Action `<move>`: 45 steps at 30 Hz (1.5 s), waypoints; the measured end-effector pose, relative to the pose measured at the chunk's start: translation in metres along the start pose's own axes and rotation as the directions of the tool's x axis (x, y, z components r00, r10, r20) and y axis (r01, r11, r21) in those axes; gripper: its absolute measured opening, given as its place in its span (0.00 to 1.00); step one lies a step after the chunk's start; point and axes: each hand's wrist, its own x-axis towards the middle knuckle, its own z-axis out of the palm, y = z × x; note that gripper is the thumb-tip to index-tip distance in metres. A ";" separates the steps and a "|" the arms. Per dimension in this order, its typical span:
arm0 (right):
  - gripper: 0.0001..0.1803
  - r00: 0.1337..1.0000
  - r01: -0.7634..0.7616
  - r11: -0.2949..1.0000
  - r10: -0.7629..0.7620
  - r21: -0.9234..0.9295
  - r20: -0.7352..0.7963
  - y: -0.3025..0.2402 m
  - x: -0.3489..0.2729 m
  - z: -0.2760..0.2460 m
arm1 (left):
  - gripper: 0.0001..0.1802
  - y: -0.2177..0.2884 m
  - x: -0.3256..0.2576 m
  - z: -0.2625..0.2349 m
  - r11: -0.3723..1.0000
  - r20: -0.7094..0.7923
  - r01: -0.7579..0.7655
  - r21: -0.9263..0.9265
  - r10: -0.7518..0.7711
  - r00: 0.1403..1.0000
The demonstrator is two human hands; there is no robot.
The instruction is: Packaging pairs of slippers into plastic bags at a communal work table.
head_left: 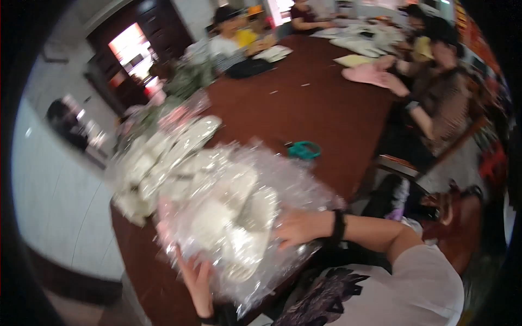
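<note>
A large clear plastic bag (304,187) lies across the near end of the table, crinkled and shiny. Several cream, slipper-shaped pieces (255,217) show in or under its film, blurred by motion. My left hand (197,280) is at the bag's near left edge, fingers spread apart. From the right, my right hand (302,227) rests on the plastic beside the cream pieces, fingers stretched out, with the tips smeared. A dark band circles the right wrist. Along the bag's left side runs a pink piece (165,217), partly covered by film.
More wrapped cream pieces (157,163) pile up along the table's left edge, with greenish bundles (190,81) behind. Teal-handled scissors (303,150) lie on the brown table (261,114). At the right, a seated person holds a pink piece (367,75). Other people sit around the far end.
</note>
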 end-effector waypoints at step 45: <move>0.39 0.710 -0.512 0.562 0.702 0.650 -0.049 0.053 0.133 -0.028 | 0.36 -0.022 -0.008 -0.018 0.994 0.196 0.040 0.099 -0.059 0.979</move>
